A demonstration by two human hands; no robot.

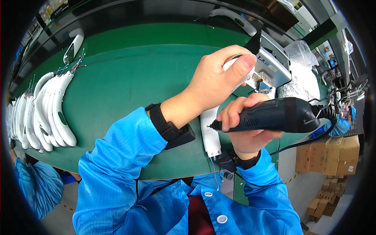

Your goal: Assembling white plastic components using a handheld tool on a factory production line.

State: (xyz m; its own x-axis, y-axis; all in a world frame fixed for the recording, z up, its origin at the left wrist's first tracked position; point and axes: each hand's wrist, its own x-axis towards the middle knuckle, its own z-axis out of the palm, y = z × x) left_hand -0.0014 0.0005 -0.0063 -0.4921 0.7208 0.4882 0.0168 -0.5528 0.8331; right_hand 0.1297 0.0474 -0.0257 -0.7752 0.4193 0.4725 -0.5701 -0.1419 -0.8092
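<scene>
While clasping a rounded white plastic end (246, 78) in the left grip (213, 76), aimed a black cylindrical electric screwdriver (274, 115), enclosed by the right grip (247, 141), at a slim white plastic handle (211, 139) over the green tabletop (149, 78); seemed light, stiff, slick, best held midshell, off fragile blue wires (214, 170).
</scene>
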